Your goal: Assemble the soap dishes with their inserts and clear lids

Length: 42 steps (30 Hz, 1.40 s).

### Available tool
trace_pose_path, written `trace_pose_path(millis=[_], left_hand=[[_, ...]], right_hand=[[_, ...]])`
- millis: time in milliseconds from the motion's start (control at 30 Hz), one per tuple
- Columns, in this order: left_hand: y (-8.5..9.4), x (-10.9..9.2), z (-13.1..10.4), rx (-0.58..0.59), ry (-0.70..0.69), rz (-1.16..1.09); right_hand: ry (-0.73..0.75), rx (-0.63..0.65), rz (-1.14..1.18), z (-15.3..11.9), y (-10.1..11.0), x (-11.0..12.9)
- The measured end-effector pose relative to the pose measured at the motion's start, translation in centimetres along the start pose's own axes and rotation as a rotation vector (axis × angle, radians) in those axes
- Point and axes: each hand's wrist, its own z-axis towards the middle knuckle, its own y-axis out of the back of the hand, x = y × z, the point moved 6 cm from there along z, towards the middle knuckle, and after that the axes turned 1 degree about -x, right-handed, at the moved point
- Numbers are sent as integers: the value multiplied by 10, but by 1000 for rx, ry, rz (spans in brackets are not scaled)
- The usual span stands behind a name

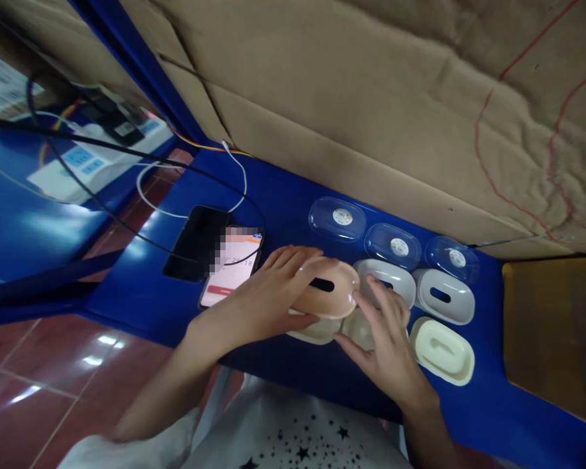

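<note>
My left hand (268, 296) grips a pinkish oval tray with a slot (339, 296) by its left side, fingers on top and thumb below. Curved around the tray's right end, my right hand (383, 329) has its fingers near or touching the rim; its thumb is apart from them. Beneath the tray are a cream oval dish (317, 332) and another cream dish (359, 329), both partly covered. A white slotted tray (400, 277) lies partly behind my right hand, and a second white slotted tray (461, 306) is farther right, above a cream dish (442, 368).
Along the cardboard wall (346, 117) lie three clear lids with stickers (322, 218). A black phone (188, 244) and a lit phone (224, 286) are at the left, with cables and a power strip (63, 172) beyond. A brown box (551, 326) stands right.
</note>
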Motion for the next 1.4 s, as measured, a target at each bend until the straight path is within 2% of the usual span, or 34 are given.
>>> trace_pose_path(millis=[133,267,433,600,767,1033,1167,1267,1400], left_hand=[[-18,-6,-32,89,71,-90],[-27,0,-46,85,114,-97],[-31,1,-48,102,108,-82],[-35,-5,-47,103,99,-100],[-36,-13,-45,127,86,-120],[-44,-14,-45,143,17,-99],[-48,-9,-46,147,-95,-21],[-45,-5,-42,149,-152,62],[-38,-3,-36,148,-155,143]], right_hand=[[8,60,21,-26,-16,9],[12,99,45,-44,-33,14],[-5,89,29,-49,-35,9],[-24,61,3,-53,-27,-2],[-23,87,10,-59,-23,-6],[63,132,13,-42,-30,20],[85,116,-18,-34,-36,23],[53,123,-28,-29,-40,22],[10,77,-29,-20,-42,25]])
